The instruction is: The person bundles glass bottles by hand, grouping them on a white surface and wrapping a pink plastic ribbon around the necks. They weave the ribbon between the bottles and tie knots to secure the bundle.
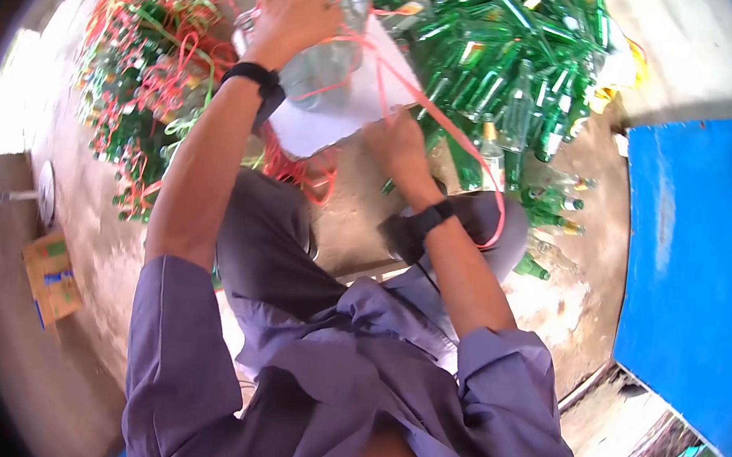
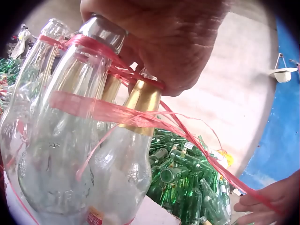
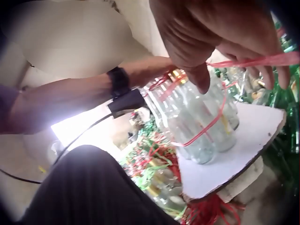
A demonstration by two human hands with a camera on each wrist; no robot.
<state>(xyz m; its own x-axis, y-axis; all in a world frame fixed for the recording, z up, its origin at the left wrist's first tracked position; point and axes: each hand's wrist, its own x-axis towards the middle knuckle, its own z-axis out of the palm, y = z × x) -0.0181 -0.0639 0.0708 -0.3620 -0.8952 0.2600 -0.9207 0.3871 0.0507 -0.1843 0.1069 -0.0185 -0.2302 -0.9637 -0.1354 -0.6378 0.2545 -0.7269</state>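
Note:
Several clear glass bottles [image 1: 325,68] [image 2: 61,154] [image 3: 199,136] stand bunched on a white board [image 1: 305,128] [image 3: 220,164], with pink ribbon [image 2: 101,110] [image 3: 201,133] wound around their necks and bodies. Over the bottle tops, my left hand [image 1: 303,21] [image 2: 164,42] grips the necks; its fingertips are partly hidden. A pink strand [image 2: 225,173] runs taut from the necks to my right hand [image 1: 399,147] [image 2: 272,201] [image 3: 225,35], which holds it to the right of the bottles. Another length of ribbon [image 1: 460,136] loops down over the right knee.
A large heap of green bottles [image 1: 499,64] lies beyond the right hand. At left is a pile of bottles tangled with red and green ribbon [image 1: 155,72]. A blue panel [image 1: 701,264] stands at right, a cardboard box [image 1: 53,280] at far left.

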